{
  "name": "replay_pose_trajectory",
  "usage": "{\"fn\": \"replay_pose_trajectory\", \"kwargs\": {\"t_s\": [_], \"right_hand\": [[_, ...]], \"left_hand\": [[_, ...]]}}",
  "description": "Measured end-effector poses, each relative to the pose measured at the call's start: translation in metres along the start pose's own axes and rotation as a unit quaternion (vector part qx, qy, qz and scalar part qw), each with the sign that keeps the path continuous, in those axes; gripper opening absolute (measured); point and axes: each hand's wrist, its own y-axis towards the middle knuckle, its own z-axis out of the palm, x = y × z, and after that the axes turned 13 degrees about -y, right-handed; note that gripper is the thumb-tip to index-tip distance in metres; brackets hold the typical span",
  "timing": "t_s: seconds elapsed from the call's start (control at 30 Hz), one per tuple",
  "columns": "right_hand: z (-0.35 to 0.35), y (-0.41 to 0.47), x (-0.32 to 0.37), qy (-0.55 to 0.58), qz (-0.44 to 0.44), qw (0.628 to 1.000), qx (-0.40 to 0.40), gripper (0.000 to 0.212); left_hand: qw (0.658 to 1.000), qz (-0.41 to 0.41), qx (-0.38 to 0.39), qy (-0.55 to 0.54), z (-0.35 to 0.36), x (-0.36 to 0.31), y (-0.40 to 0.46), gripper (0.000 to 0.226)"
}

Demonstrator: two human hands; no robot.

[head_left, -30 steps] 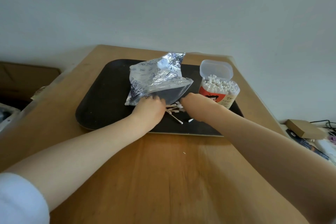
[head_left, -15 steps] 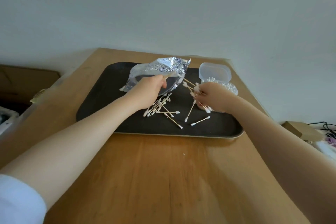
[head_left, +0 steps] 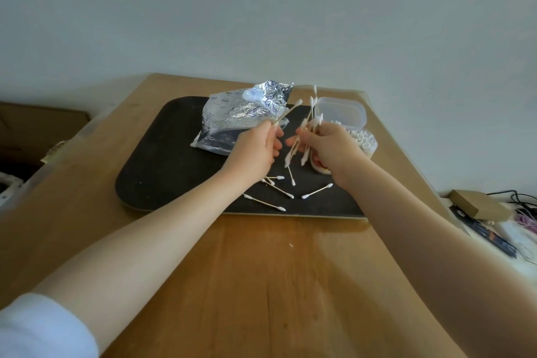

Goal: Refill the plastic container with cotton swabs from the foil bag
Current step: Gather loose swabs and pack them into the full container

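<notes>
Refill partly done. The plastic container [head_left: 361, 144], lid open, sits on the tray [head_left: 162, 171] already well stocked. Right hand [head_left: 329, 145] clutches a bundle of cotton swabs [head_left: 308, 131]; left hand [head_left: 257, 148] pinches one. Several loose swabs [head_left: 279, 190] remain on the tray beside the foil bag [head_left: 241, 116].

Single head-worn wide-angle view, forward and down, close over the wooden table [head_left: 261, 285] and black tray [head_left: 162, 171].
</notes>
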Motion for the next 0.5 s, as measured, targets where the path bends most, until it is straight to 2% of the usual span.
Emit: {"fn": "replay_pose_trajectory", "kwargs": {"t_s": [0.2, 0.37, 0.43, 0.5], "right_hand": [[0.02, -0.005, 0.01, 0.057, -0.016, 0.998, -0.016, 0.014], [0.025, -0.012, 0.01, 0.111, -0.048, 0.993, -0.001, 0.015], [0.026, -0.013, 0.011, 0.123, -0.041, 0.991, -0.001, 0.013], [0.029, -0.012, 0.012, 0.117, -0.036, 0.992, -0.008, 0.016]], "left_hand": [[0.991, -0.05, -0.006, -0.123, 0.018, -0.013, -0.001, 0.031], [0.984, -0.033, -0.02, -0.176, 0.023, -0.013, -0.008, 0.029], [0.986, -0.028, 0.002, -0.164, 0.023, -0.009, -0.008, 0.03], [0.994, -0.013, 0.019, -0.108, 0.021, -0.005, -0.008, 0.036]]}}
